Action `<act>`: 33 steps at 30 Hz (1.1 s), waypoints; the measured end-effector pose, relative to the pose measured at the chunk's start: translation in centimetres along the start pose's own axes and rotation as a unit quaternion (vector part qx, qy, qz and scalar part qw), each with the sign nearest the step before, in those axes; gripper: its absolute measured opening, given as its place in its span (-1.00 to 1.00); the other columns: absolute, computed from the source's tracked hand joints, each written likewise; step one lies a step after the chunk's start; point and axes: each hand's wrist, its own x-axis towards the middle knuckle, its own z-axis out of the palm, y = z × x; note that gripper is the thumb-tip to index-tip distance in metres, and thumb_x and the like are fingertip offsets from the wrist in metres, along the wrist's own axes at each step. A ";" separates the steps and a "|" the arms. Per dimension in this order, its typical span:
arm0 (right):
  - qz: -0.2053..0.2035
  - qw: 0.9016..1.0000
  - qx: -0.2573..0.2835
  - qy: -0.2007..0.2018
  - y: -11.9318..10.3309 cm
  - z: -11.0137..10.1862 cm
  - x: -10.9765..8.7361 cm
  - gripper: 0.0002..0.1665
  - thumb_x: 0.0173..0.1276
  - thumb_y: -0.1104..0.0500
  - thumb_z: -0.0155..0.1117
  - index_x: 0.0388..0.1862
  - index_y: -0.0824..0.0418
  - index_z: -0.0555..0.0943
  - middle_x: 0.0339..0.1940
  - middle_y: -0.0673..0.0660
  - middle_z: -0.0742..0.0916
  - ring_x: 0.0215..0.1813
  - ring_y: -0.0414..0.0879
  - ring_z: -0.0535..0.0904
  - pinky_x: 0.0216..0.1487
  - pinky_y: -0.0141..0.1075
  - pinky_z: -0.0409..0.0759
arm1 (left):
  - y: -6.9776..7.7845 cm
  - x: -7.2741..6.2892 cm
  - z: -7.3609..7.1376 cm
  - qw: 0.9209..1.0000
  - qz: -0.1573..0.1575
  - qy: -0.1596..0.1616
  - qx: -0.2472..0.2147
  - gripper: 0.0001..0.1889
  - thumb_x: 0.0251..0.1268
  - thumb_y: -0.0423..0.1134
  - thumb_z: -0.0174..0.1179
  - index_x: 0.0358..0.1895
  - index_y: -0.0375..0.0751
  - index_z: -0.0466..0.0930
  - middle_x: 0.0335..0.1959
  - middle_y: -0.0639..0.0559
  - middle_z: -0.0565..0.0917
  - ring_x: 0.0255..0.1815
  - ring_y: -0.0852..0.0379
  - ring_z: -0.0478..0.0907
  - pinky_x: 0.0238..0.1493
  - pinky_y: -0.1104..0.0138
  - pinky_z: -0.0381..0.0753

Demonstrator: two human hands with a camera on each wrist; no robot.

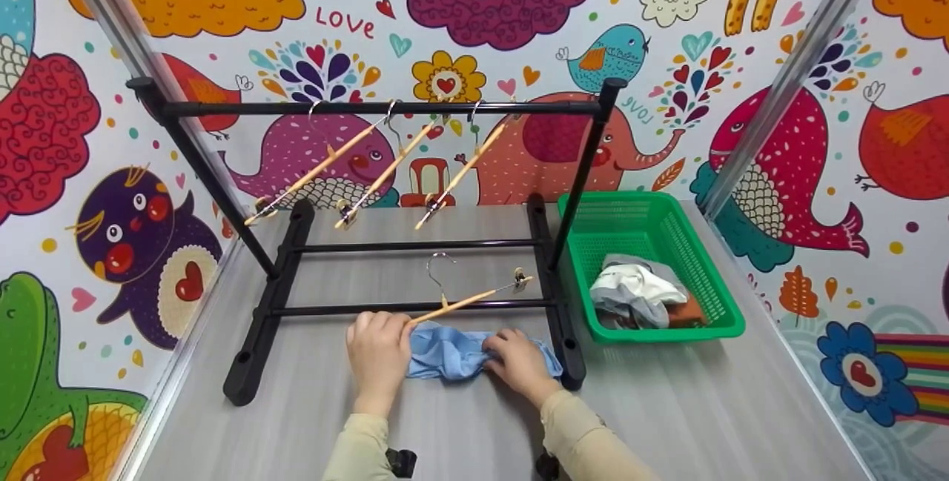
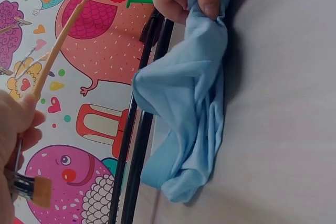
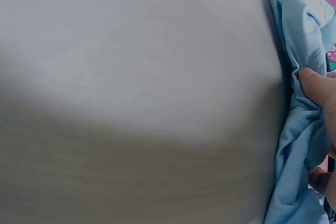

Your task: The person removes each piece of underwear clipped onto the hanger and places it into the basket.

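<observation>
My left hand [image 1: 379, 347] grips one end of a wooden clip hanger [image 1: 463, 301], raised slantwise over the rack's lower bar. Its metal hook points up, and a clip shows at the far right end. In the left wrist view another clip [image 2: 39, 190] sits beside the gripping fingers. A crumpled light blue cloth garment [image 1: 448, 353] lies on the table between the hands; its exact kind is hidden by the folds. My right hand [image 1: 519, 366] pinches the right part of this garment, thumb on top, as the right wrist view shows on the blue fabric [image 3: 299, 145].
A black garment rack [image 1: 415, 246] stands ahead, its right foot [image 1: 571, 362] close beside the cloth. Three similar hangers hang from its top rail [image 1: 259, 108]. At right, a green basket [image 1: 667, 334] holds crumpled white, grey and brown clothes [image 1: 637, 284]. A patterned wall stands behind.
</observation>
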 end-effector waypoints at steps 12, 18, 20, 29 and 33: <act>0.104 0.971 0.202 0.074 1.3 -2.0 1.1 -0.83 0.23 0.22 0.45 -0.22 0.16 0.64 -0.24 0.06 0.68 -0.16 -0.01 0.60 -0.09 -0.09 0.56 | -0.4 0.2 -0.5 1.000 -0.017 0.018 0.003 -0.86 -0.04 -0.31 0.50 -0.46 -0.17 0.69 -0.49 -0.02 0.65 -0.35 -0.12 0.48 -0.38 0.05 0.29; 0.163 0.935 0.293 0.118 1.8 -4.5 1.5 -0.87 0.28 0.28 0.41 -0.22 0.26 0.64 -0.26 0.10 0.69 -0.19 -0.05 0.57 -0.10 -0.19 0.53 | -0.5 0.3 -0.9 0.999 -0.023 0.029 0.002 -0.85 -0.06 -0.32 0.52 -0.46 -0.17 0.70 -0.49 -0.01 0.64 -0.37 -0.11 0.48 -0.41 0.06 0.28; 0.177 0.921 0.319 0.134 2.0 -5.2 1.6 -0.87 0.28 0.32 0.39 -0.21 0.29 0.64 -0.29 0.12 0.68 -0.22 -0.05 0.55 -0.13 -0.24 0.50 | -0.5 0.3 -1.0 0.999 -0.025 0.031 0.003 -0.84 -0.08 -0.31 0.53 -0.46 -0.17 0.70 -0.50 -0.01 0.65 -0.38 -0.10 0.48 -0.41 0.06 0.28; 0.225 0.858 0.408 0.215 1.9 -9.6 2.0 -0.84 0.29 0.48 0.27 -0.15 0.50 0.56 -0.30 0.22 0.64 -0.22 -0.09 0.49 -0.15 -0.34 0.45 | -1.0 0.1 -1.3 0.999 -0.034 0.022 0.013 -0.83 -0.08 -0.33 0.53 -0.45 -0.17 0.69 -0.48 -0.02 0.66 -0.36 -0.12 0.48 -0.40 0.06 0.29; 0.253 0.834 0.426 0.244 3.5 -9.8 2.0 -0.81 0.31 0.46 0.25 -0.10 0.48 0.56 -0.25 0.16 0.64 -0.19 -0.21 0.48 -0.12 -0.42 0.43 | -1.1 0.0 -1.5 0.999 -0.033 0.022 0.017 -0.83 -0.10 -0.35 0.53 -0.45 -0.18 0.69 -0.48 -0.03 0.66 -0.33 -0.15 0.49 -0.39 0.05 0.29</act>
